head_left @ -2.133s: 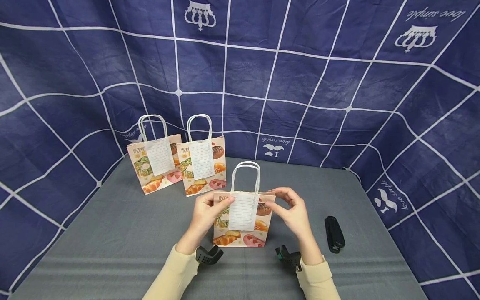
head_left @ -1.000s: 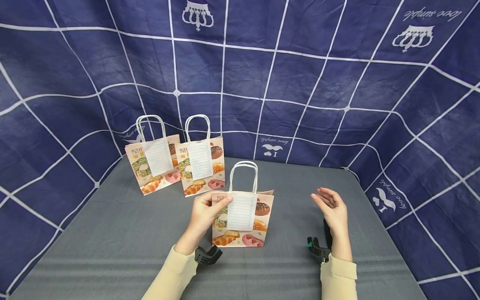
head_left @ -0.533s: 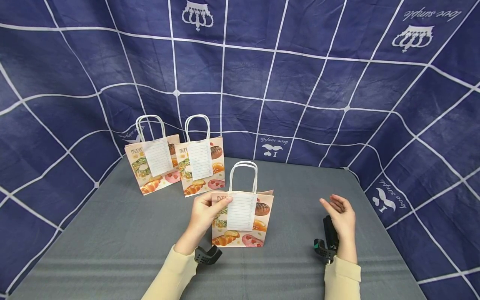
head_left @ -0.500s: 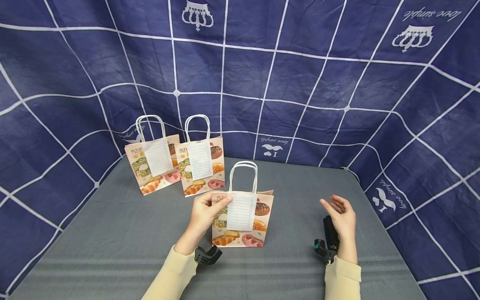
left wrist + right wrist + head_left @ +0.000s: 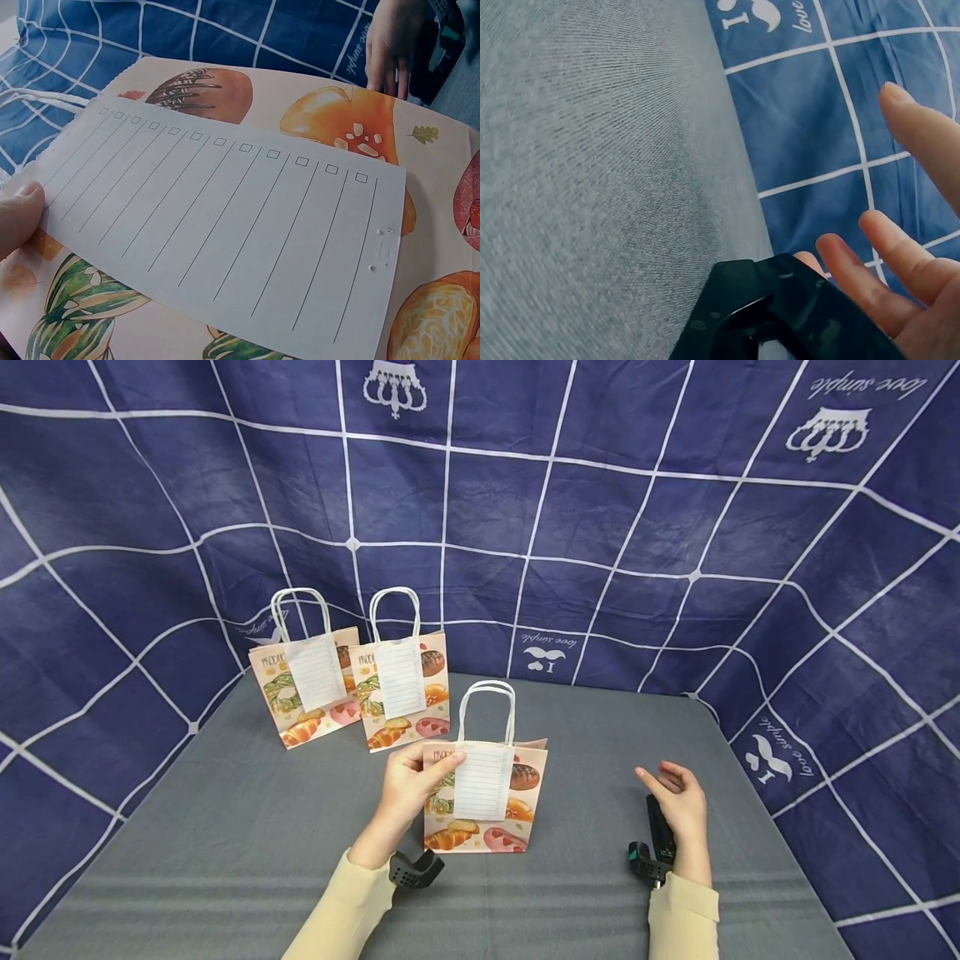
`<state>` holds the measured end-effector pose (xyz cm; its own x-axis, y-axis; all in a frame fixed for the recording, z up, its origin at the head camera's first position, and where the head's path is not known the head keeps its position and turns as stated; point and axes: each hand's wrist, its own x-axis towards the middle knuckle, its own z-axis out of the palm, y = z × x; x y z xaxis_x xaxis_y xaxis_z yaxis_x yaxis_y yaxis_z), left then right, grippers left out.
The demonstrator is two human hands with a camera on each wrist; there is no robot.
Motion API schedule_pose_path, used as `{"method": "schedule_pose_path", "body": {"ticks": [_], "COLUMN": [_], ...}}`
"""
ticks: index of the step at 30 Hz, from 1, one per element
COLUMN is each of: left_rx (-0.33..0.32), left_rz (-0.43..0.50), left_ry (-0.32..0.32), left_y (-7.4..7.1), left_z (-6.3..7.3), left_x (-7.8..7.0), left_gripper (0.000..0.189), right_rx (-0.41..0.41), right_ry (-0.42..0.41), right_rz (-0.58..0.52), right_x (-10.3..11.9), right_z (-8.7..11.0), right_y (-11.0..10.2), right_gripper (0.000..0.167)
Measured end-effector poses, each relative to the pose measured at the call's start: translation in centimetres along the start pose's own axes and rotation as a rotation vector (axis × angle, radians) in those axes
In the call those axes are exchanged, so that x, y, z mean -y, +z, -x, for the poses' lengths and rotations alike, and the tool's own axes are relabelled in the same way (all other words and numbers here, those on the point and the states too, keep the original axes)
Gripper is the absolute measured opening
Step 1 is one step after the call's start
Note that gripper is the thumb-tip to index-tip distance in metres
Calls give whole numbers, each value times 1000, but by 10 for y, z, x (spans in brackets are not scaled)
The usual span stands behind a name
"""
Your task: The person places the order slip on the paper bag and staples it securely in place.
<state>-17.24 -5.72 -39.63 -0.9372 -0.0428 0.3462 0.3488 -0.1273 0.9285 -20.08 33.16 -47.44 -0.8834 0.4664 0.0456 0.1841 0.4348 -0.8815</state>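
Observation:
A small paper bag (image 5: pixel 517 814) printed with breads and with white handles stands upright on the table. Against its front lies a lined checklist slip (image 5: pixel 482 783). My left hand (image 5: pixel 408 789) pinches the bag's upper left side, thumb on the slip's edge, fingers behind and hidden. In the left wrist view the thumb (image 5: pixel 19 217) presses the slip (image 5: pixel 225 217), which has a row of small boxes. Off to the right, my right hand (image 5: pixel 684 806) hovers beside a black stapler (image 5: pixel 660 828), partly covering it. Its fingers are spread and hold nothing; the stapler (image 5: pixel 780 315) shows close by.
Two similar bags, one at the far left (image 5: pixel 300 727) and one beside it (image 5: pixel 386 739), stand behind with slips on their fronts. Grey cloth covers the table (image 5: pixel 577 902). A blue gridded curtain (image 5: pixel 600 527) rises at the back and sides.
My right hand has let go of the bag's upper right edge and moved right to the stapler, then slightly lower. The left hand and the bag have stayed put.

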Motion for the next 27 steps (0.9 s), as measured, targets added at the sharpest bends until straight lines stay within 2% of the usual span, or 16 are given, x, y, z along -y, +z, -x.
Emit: {"method": "schedule_pose_path", "body": {"ticks": [5, 15, 20, 27], "left_rx": [6, 15, 10, 6], "left_rz": [6, 3, 18, 22], "left_ry": [-6, -1, 8, -1], "left_y": [1, 1, 1, 1], "left_z": [-1, -1, -1, 0], "left_x": [-1, -1, 0, 0], "left_gripper": [13, 12, 13, 11], "right_rx": [1, 142, 69, -70], "right_ry": [25, 108, 103, 10], "right_rz": [-19, 33, 40, -40], "right_x": [-1, -16, -21, -22], "right_z": [1, 1, -1, -3], "right_y": [-2, -14, -12, 0], "right_gripper": [66, 62, 55, 41]}}
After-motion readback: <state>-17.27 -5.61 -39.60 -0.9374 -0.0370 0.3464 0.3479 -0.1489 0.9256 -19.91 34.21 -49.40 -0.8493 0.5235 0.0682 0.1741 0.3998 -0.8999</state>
